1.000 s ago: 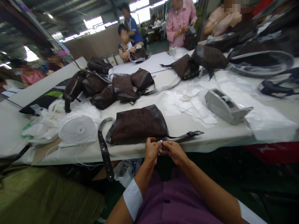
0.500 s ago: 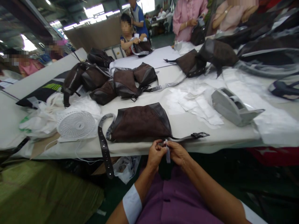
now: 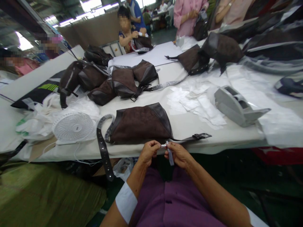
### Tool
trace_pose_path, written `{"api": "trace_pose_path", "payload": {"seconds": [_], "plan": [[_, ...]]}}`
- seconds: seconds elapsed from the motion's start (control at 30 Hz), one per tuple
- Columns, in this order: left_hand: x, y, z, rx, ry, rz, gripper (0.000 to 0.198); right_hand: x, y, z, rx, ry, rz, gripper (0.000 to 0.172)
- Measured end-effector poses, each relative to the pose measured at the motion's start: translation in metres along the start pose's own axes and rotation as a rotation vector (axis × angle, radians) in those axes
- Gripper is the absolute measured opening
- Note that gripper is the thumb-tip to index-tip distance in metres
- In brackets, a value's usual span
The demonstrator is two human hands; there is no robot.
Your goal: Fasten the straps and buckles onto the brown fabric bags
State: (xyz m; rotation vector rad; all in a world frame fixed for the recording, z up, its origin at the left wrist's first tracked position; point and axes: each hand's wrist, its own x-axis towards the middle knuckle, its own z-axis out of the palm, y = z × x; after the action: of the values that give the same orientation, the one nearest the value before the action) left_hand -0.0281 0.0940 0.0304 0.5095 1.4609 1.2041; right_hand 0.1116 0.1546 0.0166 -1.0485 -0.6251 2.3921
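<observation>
At the table's front edge my left hand and my right hand face each other, fingertips pinched. Between them is a narrow, clear plastic strip; its lower part hangs down beside my right fingers. A short whitish end of it reaches to my left thumb and forefinger. Just beyond my hands lies a brown shoulder bag with dark leather-like corners. Its buckled strap end points right, while the holed strap hangs over the edge at left.
A white fan stands at left beside crumpled plastic. A grey tape dispenser is at right, near white sheets. Several brown bags lie farther back. Across the table a co-worker handles another bag.
My left hand has moved left, away from my right, and the strip's end now spans the gap between them. The view has shifted slightly.
</observation>
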Motion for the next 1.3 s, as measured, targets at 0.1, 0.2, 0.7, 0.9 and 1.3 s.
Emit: {"api": "trace_pose_path", "payload": {"seconds": [0.1, 0.2, 0.7, 0.9, 1.3], "plan": [[0.001, -0.001, -0.004, -0.002, -0.024, 0.037, 0.024, 0.001, 0.002, -0.002, -0.011, -0.024, -0.016, 0.034], [0.003, -0.003, -0.007, -0.015, -0.051, 0.033, 0.023, 0.003, 0.004, -0.003, -0.012, -0.026, -0.024, 0.035], [0.006, 0.0, -0.015, 0.085, -0.03, 0.019, 0.024, 0.002, 0.003, -0.007, 0.035, -0.057, -0.047, 0.031], [0.002, 0.0, -0.008, -0.176, -0.006, -0.024, 0.025, 0.0, 0.006, -0.005, -0.227, 0.04, -0.099, 0.028], [0.017, 0.021, 0.037, 0.333, -0.039, 0.261, 0.012, -0.006, 0.004, -0.014, -0.836, 0.315, -0.429, 0.029]]}}
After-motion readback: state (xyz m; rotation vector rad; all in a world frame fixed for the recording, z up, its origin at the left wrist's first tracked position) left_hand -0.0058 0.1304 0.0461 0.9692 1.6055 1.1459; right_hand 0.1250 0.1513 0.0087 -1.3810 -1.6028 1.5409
